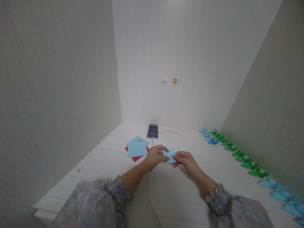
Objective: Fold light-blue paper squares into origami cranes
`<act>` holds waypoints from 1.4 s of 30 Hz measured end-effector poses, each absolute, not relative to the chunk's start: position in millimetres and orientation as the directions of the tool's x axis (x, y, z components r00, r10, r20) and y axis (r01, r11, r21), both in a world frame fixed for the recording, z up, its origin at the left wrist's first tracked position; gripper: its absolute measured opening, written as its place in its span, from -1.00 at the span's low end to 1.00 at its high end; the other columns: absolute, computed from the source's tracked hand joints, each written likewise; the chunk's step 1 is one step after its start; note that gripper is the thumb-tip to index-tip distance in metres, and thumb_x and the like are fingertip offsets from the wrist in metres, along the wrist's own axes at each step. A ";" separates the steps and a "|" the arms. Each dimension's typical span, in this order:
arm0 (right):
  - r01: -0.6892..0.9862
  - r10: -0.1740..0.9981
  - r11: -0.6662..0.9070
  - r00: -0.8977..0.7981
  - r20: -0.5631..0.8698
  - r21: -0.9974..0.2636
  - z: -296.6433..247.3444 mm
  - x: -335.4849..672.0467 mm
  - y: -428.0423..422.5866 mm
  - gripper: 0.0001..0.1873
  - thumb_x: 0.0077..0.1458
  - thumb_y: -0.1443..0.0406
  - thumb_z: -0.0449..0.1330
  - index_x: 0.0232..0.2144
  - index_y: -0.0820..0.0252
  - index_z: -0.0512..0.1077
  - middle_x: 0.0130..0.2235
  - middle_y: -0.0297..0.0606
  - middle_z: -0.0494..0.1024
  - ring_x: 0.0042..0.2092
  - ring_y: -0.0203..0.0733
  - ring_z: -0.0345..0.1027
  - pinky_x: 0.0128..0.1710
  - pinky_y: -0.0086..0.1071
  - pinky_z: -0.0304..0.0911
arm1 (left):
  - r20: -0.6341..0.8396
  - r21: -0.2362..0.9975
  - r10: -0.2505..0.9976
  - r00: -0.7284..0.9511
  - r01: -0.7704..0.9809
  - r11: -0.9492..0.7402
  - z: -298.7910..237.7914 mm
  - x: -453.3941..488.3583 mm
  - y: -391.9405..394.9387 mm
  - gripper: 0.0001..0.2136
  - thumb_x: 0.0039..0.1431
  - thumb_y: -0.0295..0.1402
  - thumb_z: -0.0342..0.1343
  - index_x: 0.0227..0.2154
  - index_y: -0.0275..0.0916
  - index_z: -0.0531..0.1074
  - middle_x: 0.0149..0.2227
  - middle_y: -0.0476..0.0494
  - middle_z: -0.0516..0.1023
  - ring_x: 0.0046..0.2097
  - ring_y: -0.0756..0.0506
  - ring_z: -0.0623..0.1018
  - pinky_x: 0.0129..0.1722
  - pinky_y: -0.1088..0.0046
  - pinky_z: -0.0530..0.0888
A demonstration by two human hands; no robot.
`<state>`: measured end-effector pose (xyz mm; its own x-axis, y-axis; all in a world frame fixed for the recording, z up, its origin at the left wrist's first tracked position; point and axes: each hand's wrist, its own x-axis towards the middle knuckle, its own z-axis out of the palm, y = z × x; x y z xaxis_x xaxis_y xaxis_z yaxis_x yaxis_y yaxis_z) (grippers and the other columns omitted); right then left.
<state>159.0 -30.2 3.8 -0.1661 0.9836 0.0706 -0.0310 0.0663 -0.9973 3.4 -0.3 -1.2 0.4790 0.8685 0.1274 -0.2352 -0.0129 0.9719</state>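
Both of my hands hold one small folded light-blue paper (170,155) a little above the white table (99,164). My left hand (155,155) pinches its left side with the fingers closed. My right hand (185,160) pinches its right side, fingers curled. A loose stack of light-blue sheets (136,147) over a red sheet (137,157) lies just left of my left hand.
A row of folded green paper figures (239,155) and blue paper figures (280,190) lines the right wall. A dark phone (153,131) stands at the back, with a thin cable (149,196) running toward me. Two small hooks (169,81) are on the back wall.
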 end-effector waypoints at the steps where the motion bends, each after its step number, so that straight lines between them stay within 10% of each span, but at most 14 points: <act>1: -0.045 0.985 0.056 -0.162 0.062 -0.997 4.4 158.7 -30.4 -0.80 -0.24 0.25 0.17 -0.69 0.30 0.33 -0.67 -0.35 0.40 -0.63 -0.37 0.23 -0.58 -0.47 0.17 | 0.131 0.973 0.866 0.482 -0.230 -0.019 -1.9 3.4 0.3 -0.65 -0.39 -0.47 0.22 -0.43 -0.32 0.26 -0.51 -0.05 0.44 -0.49 0.02 0.43 -0.46 0.49 0.32; 42: 0.163 0.970 0.112 -0.233 0.072 -0.980 -0.2 168.4 -23.6 -0.62 -0.17 0.07 0.09 -0.68 0.30 0.29 -0.72 -0.35 0.37 -0.68 -0.40 0.16 -0.68 -0.52 0.04 | 0.095 0.943 0.692 0.715 -0.287 0.168 -3.7 -0.4 -3.9 -0.42 -0.34 -0.52 0.22 -0.23 -0.24 0.02 -0.46 -0.06 0.45 -0.39 -0.03 0.48 -0.30 0.32 0.36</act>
